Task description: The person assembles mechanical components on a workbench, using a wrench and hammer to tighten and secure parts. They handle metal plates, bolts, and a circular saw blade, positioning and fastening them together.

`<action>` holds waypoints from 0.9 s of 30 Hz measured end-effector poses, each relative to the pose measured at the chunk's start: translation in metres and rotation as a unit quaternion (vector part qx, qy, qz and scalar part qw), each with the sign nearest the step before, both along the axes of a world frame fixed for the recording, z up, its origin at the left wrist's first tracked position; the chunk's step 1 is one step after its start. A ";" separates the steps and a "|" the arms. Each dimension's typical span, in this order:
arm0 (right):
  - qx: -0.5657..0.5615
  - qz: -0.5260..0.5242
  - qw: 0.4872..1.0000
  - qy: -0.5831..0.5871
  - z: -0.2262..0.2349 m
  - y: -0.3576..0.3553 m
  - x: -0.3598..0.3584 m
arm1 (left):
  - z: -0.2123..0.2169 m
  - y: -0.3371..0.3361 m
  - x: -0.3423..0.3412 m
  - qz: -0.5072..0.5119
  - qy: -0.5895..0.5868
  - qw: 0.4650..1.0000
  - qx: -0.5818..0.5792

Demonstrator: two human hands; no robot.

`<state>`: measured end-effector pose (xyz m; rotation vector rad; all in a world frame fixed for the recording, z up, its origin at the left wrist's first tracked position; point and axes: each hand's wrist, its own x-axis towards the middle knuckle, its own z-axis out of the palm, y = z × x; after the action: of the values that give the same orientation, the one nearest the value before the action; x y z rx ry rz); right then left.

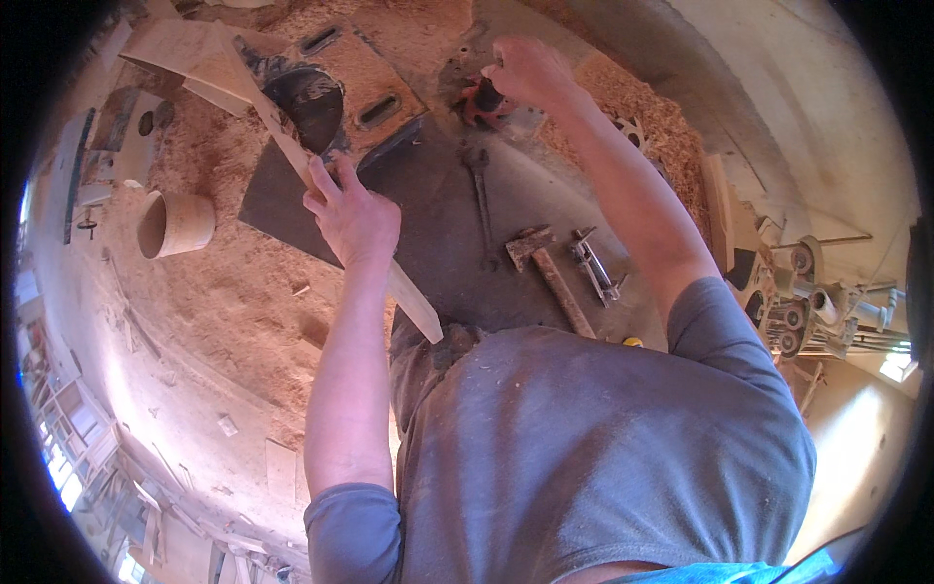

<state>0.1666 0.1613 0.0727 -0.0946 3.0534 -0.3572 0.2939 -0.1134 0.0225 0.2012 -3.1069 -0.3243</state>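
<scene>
My left hand (356, 216) is closed around a long, narrow wooden strip (416, 304), with its fingers lying over the wood. The strip slants from the far left, past a dark round opening (309, 102) in a slotted machine fence (394, 73), to a point near my waist. At the far side, my right hand (533, 73) is closed on a black knob (489, 95) at a red, wheel-like part (477, 112). On the dark metal table (433, 214) between my arms lie an open-ended wrench (482, 204), a hammer (553, 277) and a small metal tool (594, 268).
Wood shavings (263, 302) cover much of the surface to the left and pile up beyond my right arm. A round, pale wooden ring (180, 224) sits at the left. Toothed metal discs (632, 131) lie beyond my right forearm. Machinery with pulleys (803, 292) stands at the right.
</scene>
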 end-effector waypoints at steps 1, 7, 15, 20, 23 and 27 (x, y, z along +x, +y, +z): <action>0.033 -0.027 0.999 -0.010 0.005 -0.003 0.001 | 0.000 0.000 0.000 0.001 0.000 1.000 0.000; -0.105 0.086 0.989 0.050 -0.016 0.016 -0.006 | 0.000 0.002 0.001 -0.008 0.013 1.000 -0.001; -0.069 0.102 0.992 0.006 -0.012 0.018 -0.002 | 0.009 0.004 0.001 0.005 -0.023 1.000 0.021; 0.006 -0.030 1.000 -0.008 0.000 0.001 0.002 | 0.000 0.000 0.002 -0.009 0.014 1.000 0.004; 0.025 0.062 0.997 -0.035 -0.010 0.011 -0.006 | 0.006 0.003 0.000 -0.007 0.003 1.000 0.017; -0.022 0.023 0.999 0.000 -0.011 0.006 -0.003 | 0.005 0.000 0.001 0.002 0.002 1.000 0.028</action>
<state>0.1636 0.1677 0.0619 -0.1680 3.0375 -0.4223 0.2952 -0.1131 0.0280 0.2058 -3.0950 -0.4109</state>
